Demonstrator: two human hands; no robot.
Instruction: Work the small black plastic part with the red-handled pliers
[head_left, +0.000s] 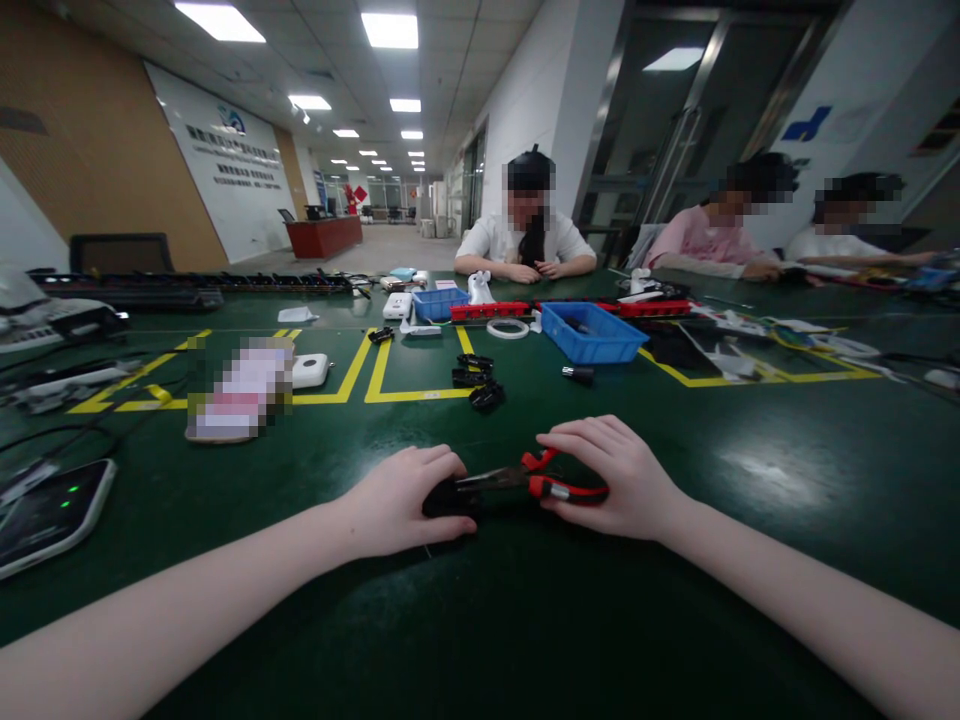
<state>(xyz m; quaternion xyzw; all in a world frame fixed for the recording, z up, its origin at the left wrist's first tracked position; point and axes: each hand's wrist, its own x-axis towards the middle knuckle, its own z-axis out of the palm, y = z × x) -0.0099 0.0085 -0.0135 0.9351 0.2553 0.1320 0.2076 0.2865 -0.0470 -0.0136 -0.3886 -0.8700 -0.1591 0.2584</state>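
Note:
My left hand [401,500] is closed over a small black part [448,497] resting on the green table [750,520]. My right hand [611,475] grips the red handles of a pair of pliers [540,482]. The dark jaws of the pliers point left and meet the black part between my two hands. Much of the black part is hidden under my left fingers.
Several loose black parts [474,378] lie inside yellow floor-tape lines [409,395] ahead. A blue bin [591,333], a smaller blue tray [439,302], a tape ring [508,327] and a red strip [491,311] lie beyond. A device [49,510] lies left. Three people sit across the table.

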